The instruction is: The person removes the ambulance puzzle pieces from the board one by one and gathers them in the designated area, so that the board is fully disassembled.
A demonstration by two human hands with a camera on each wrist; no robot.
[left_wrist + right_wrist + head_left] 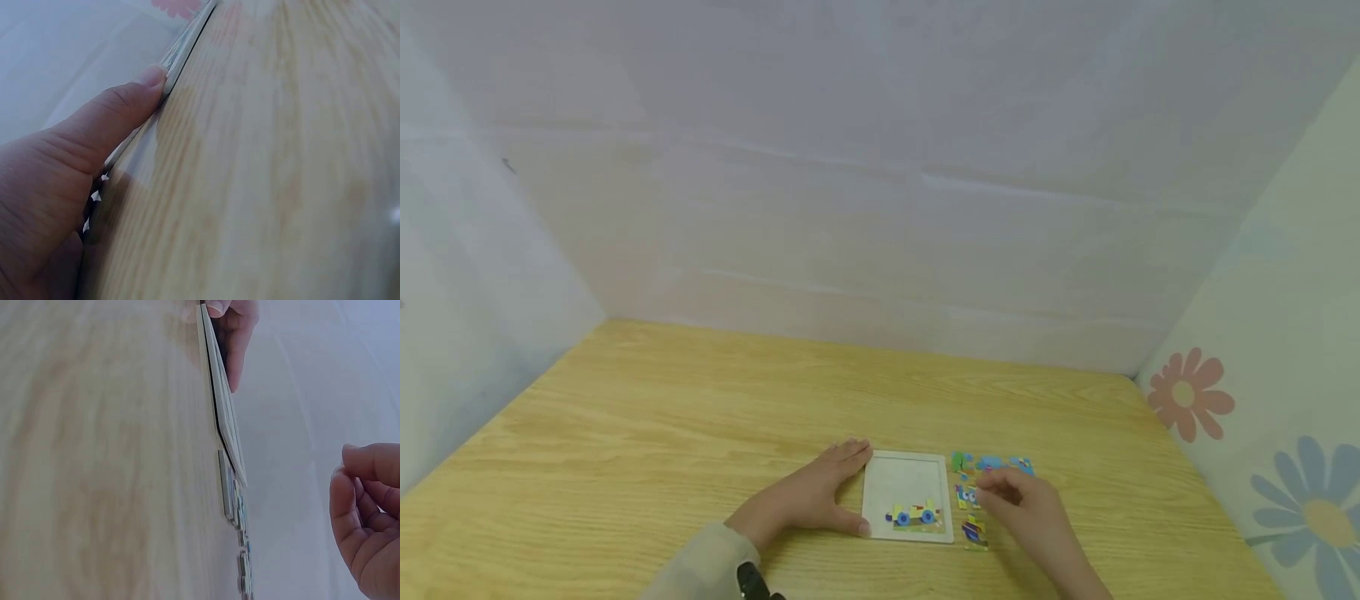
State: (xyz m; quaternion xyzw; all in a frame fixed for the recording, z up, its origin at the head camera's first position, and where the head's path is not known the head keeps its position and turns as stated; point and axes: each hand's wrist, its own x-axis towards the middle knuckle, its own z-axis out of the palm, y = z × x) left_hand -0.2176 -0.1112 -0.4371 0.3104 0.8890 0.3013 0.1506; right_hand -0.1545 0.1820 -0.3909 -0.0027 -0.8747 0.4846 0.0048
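A white puzzle tray [901, 479] lies flat on the table, with joined pieces showing a yellow vehicle [914, 516] with blue wheels in its lower right part. My left hand [820, 496] spans the tray's left side, fingertips at the upper corner and thumb at the lower one. In the left wrist view, the straight thumb [119, 109] rests against the frame's edge. My right hand [1030, 504] hovers over loose puzzle pieces [974, 533] right of the tray. Its fingers are loosely curled, thumb and index tips close together, and nothing shows between them in the right wrist view.
Several loose pieces, among them a green-and-blue one [958, 462] and a blue one [1024, 465], lie in a cluster partly hidden by my right hand. The wooden table [737, 392] meets a pale sheet wall [850, 250] behind and a flower-printed wall [1262, 333] on the right.
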